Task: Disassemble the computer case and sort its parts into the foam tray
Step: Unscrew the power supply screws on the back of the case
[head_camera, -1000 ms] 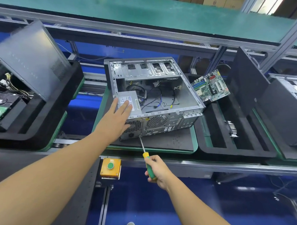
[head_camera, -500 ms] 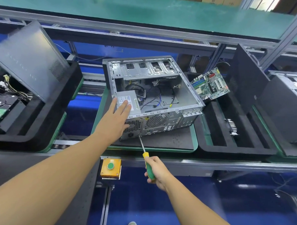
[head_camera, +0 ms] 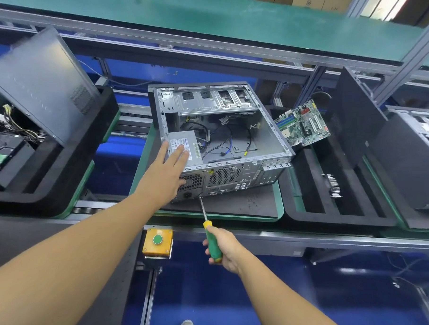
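Note:
The open metal computer case (head_camera: 236,176) lies on its side on a grey mat, rear panel facing me. Its grey power supply (head_camera: 193,141) sits in the near left corner, and my left hand (head_camera: 166,173) rests flat on it with straight fingers. My right hand (head_camera: 221,250) grips the green and yellow handle of a screwdriver (head_camera: 209,226); the shaft's tip touches the lower edge of the rear panel beside the power socket. Loose cables lie inside the case. The black foam tray (head_camera: 307,182) stands to the right, with a green motherboard (head_camera: 301,123) leaning in it.
A dark side panel (head_camera: 354,121) stands upright in the right tray. Another foam tray (head_camera: 25,197) at the left holds a hard drive (head_camera: 1,152), cables and a leaning panel (head_camera: 40,84). A yellow box with a green button (head_camera: 158,241) sits on the front rail.
My left hand has slid slightly further onto the power supply. The screwdriver stays at the rear panel's lower edge. The view has shifted a little.

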Tool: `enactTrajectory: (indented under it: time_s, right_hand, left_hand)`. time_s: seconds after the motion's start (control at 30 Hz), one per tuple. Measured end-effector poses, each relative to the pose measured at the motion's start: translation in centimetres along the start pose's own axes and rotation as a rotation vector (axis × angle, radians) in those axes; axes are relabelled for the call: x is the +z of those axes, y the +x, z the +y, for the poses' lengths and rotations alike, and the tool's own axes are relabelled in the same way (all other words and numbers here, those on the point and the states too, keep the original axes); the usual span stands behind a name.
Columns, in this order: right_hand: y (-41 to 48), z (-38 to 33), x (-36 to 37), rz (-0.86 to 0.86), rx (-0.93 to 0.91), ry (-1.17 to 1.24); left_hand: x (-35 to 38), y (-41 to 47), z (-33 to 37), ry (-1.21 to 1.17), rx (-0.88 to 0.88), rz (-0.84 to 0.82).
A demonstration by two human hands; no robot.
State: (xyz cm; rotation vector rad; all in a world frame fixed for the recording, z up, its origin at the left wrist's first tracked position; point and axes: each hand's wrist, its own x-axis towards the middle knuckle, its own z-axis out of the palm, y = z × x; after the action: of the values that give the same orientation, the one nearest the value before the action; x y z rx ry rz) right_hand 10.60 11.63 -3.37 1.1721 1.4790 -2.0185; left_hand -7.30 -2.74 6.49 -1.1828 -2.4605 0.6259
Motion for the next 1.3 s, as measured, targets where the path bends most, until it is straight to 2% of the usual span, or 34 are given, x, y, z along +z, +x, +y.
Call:
enactTrajectory:
  time_s: [0.1,0.3,0.5,0.6,0.7,0.83,1.0,1.13,1.23,1.3]
  right_hand:
    - [0.1,0.4,0.0,-0.018,0.020,0.058]
    - [0.0,0.6,-0.4,-0.040,-0.119,-0.042]
    - [0.2,0.2,-0.3,0.018,-0.069,-0.036]
    - [0.3,-0.2,-0.2,-0.017,-0.018,0.042]
    - [0.4,0.0,-0.3,-0.017,-0.023,-0.007]
    - [0.4,0.5,-0.6,0.021,-0.137,-0.083]
    - [0.3,0.3,-0.6,0.030,-0.123,-0.039]
    - [0.0,-0.3,-0.1,0.017,-0.078,0.025]
    - [0.2,-0.8,-0.1,0.005,0.000,0.036]
    - [0.3,-0.7,-0.2,-0.005,-0.016,-0.025]
  left_hand:
    - [0.0,0.0,0.0,-0.005,-0.003,0.008]
    - [0.0,-0.1,-0.1,-0.010,-0.012,0.023]
    - [0.1,0.0,0.0,-0.020,0.002,0.012]
    - [0.1,0.0,-0.1,-0.040,-0.005,0.011]
    - [0.1,0.0,-0.1,-0.051,-0.008,0.004]
    - [0.3,0.0,-0.2,-0.119,-0.031,0.008]
    - [-0.1,-0.1,0.0,-0.263,-0.066,0.001]
    - [-0.1,-1.1,-0.3,-0.741,-0.156,0.108]
    - [0.2,-3.6,0.7,-0.754,-0.241,0.297]
    - [0.7,-5.1,1.8,-0.741,-0.251,0.388]
